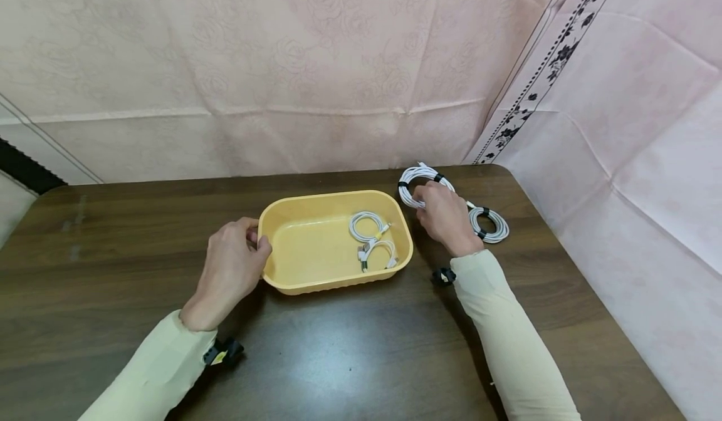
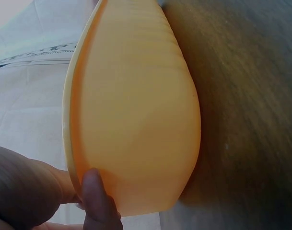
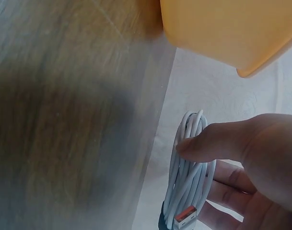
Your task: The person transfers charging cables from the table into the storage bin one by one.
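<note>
Right hand holds the large cable coil just beside the yellow tub

The right hand (image 1: 445,215) has its thumb and fingers closed on the large cable coil (image 3: 186,165), pinching the bundled strands. The coil is off the right end of the yellow tub (image 1: 310,258), toward its far corner, so the tub lies to the left of those fingers. In the right wrist view the coil shows nearly edge-on, its long axis running up the picture beside the thumb; whether it touches the bench (image 1: 316,358) I cannot tell. The right hand is the nearer one to it.

The left hand (image 1: 230,261) grips the tub's left end by the rim. The tub's long axis runs left to right across the bench.

Inside the tub, in its right half, lie a small round coil (image 1: 352,225) and, nearer the person, a short cable (image 1: 366,252) with plugs. A strapped coil (image 1: 502,228) rests on the bench, right of the right hand.
</note>
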Demonstrator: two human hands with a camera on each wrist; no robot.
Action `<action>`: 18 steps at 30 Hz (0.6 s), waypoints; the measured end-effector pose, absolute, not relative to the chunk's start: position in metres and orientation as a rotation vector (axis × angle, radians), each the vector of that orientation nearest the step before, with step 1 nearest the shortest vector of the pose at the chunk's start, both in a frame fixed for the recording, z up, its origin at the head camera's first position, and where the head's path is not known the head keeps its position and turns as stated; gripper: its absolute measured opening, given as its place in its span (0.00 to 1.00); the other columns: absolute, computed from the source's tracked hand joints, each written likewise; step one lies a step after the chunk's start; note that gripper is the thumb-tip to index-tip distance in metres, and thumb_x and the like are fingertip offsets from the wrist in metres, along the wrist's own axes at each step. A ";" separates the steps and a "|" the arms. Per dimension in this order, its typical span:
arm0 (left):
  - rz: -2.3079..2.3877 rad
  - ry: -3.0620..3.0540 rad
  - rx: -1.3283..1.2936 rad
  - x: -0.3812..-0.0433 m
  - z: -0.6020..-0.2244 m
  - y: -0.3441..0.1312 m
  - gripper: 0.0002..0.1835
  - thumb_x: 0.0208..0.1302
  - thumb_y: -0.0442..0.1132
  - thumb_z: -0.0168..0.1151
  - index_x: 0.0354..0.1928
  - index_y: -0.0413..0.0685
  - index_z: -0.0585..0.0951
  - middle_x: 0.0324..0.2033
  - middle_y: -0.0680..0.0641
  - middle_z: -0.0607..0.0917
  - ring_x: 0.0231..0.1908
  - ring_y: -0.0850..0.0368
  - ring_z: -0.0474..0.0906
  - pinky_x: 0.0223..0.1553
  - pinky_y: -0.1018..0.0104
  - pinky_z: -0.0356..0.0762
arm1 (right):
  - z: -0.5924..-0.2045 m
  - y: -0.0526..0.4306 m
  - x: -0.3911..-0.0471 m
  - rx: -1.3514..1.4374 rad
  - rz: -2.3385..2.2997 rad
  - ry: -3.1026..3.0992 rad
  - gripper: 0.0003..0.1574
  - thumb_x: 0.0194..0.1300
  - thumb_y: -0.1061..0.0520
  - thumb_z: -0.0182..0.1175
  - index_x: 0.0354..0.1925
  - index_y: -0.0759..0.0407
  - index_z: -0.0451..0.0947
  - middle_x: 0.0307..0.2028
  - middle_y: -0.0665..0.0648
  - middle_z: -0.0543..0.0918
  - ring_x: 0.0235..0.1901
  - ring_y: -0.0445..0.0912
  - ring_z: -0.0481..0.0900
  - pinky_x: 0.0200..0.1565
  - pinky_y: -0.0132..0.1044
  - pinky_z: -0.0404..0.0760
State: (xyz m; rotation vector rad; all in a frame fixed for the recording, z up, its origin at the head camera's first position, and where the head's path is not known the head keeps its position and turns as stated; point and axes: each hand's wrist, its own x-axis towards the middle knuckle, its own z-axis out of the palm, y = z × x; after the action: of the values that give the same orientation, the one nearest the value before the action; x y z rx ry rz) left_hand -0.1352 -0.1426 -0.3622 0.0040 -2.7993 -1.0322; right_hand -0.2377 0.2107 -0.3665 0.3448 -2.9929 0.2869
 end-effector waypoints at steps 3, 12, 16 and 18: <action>-1.031 -2.801 0.003 -0.135 -0.362 -0.143 0.18 0.68 0.35 0.53 0.53 0.29 0.80 0.36 0.39 0.82 0.33 0.48 0.77 0.29 0.65 0.74 | -0.366 0.212 -0.236 0.347 0.285 -2.985 0.15 0.61 0.64 0.62 0.47 0.54 0.84 0.45 0.56 0.83 0.47 0.56 0.82 0.43 0.59 0.81; -1.026 -2.806 0.007 -0.136 -0.362 -0.143 0.18 0.68 0.36 0.53 0.53 0.29 0.80 0.36 0.39 0.82 0.33 0.48 0.77 0.30 0.65 0.74 | -0.362 0.215 -0.232 0.380 0.278 -2.982 0.15 0.62 0.65 0.61 0.47 0.56 0.84 0.45 0.58 0.83 0.45 0.56 0.82 0.43 0.57 0.81; -1.027 -2.805 0.008 -0.136 -0.363 -0.143 0.19 0.68 0.36 0.53 0.53 0.29 0.80 0.36 0.39 0.82 0.33 0.48 0.77 0.30 0.65 0.74 | -0.360 0.215 -0.230 0.384 0.284 -2.984 0.15 0.63 0.65 0.62 0.48 0.57 0.84 0.46 0.59 0.83 0.46 0.55 0.82 0.44 0.57 0.82; -1.028 -2.808 0.010 -0.136 -0.362 -0.143 0.19 0.68 0.36 0.53 0.53 0.29 0.80 0.36 0.39 0.82 0.33 0.48 0.77 0.30 0.65 0.74 | -0.360 0.215 -0.229 0.386 0.280 -2.981 0.15 0.63 0.65 0.62 0.48 0.57 0.84 0.46 0.59 0.83 0.46 0.55 0.82 0.44 0.57 0.82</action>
State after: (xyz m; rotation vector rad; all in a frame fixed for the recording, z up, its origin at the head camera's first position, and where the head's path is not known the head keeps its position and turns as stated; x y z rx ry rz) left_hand -0.1356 -0.1427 -0.3624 0.0101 -2.8076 -1.0280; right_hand -0.2292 0.2146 -0.3596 0.3860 -2.9812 0.2801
